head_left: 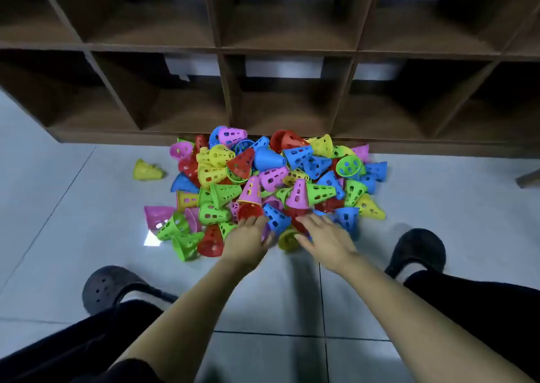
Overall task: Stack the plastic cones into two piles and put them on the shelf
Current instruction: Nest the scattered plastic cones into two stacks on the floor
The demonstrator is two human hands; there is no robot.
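Reaching forward from a squat, the person stretches both bare arms toward a heap of plastic cones [271, 184] lying loose on the tiled floor [58, 207], against the bottom edge of a dark wooden shelf [222, 49]. The cones are pink, blue, green, yellow and red, pierced with holes, tumbled in every direction and none yet stacked. One yellow cone [146, 171] lies apart on the floor, off the left side of the heap.

The left hand [248, 241] sits at the near edge of the heap, palm down, its fingers [253, 222] loosely spread and lying against a red cone [249, 211]; they are not closed around anything. The right hand [325, 239] is just beside it, also palm down with fingers [305, 222] spread wide over the near cones. A blue cone [276, 219] lies between the two hands, and a small yellow cone [287, 240] rests on the floor near the right thumb. Neither hand grips a cone; whether the right fingertips touch those beneath is unclear, as the hands are slightly blurred.

Dark shoes [108, 286] and dark trousers frame the arms on both sides. The shelf compartments above the heap hold no cones.
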